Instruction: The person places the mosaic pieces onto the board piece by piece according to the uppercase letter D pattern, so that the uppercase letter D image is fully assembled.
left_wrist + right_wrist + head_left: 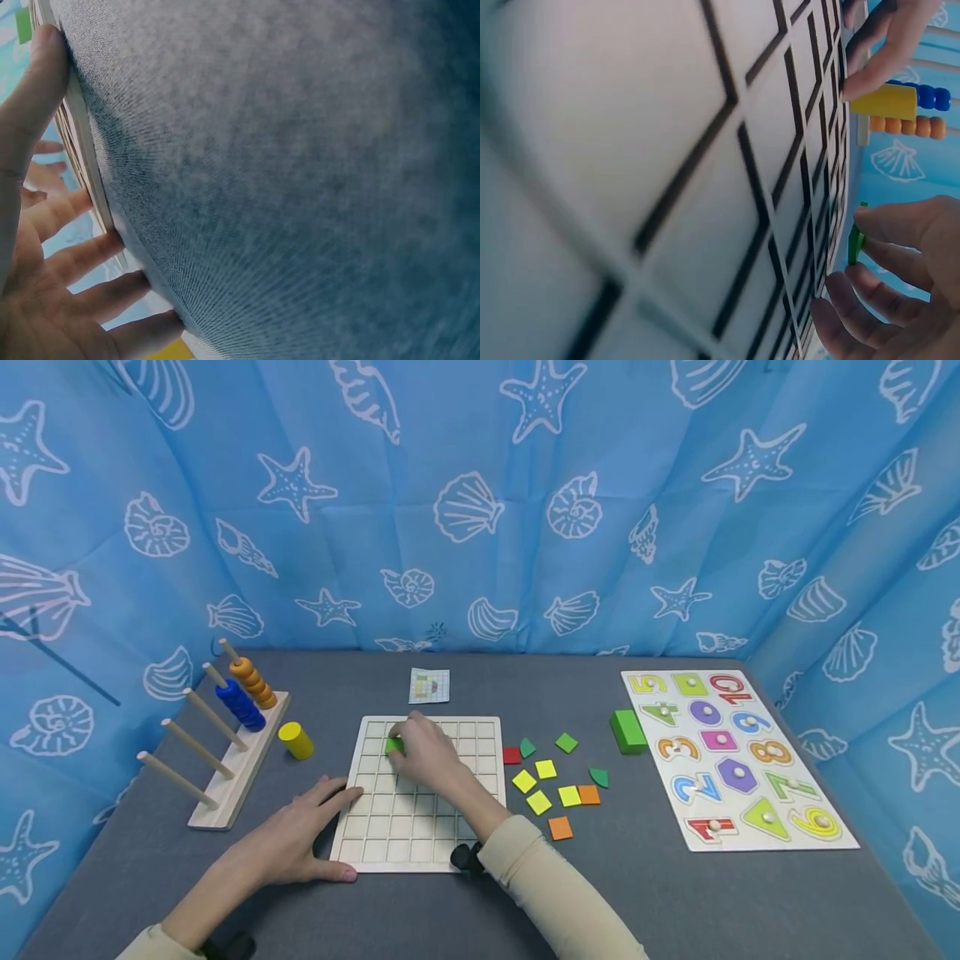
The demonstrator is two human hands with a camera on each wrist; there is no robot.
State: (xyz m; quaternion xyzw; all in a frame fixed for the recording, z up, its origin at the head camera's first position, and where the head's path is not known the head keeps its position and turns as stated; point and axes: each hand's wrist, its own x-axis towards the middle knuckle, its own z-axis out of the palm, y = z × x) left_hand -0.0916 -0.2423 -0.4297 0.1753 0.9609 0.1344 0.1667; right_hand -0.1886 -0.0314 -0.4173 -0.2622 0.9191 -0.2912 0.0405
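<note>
A cream grid board [412, 827] with square cells lies flat on the grey table. Between thumb and fingertips, my right hand [427, 752] pinches a small green tile [856, 241] over the board's upper left cells. In the right wrist view the tile is edge-on, close over the grid. My left hand [296, 835] rests at the board's left side, thumb near the lower left corner and fingers spread along the edge. The left wrist view shows its thumb and fingertips touching the board's rim.
Loose tiles lie right of the board: yellow [539, 802], orange [560, 828], red [512, 755] and green [566, 742]. Beyond them are a green block [628, 732] and a number puzzle [701, 839]. A pattern card [429, 686] lies behind; a yellow cylinder [296, 740] and bead rack [251, 777] stand left.
</note>
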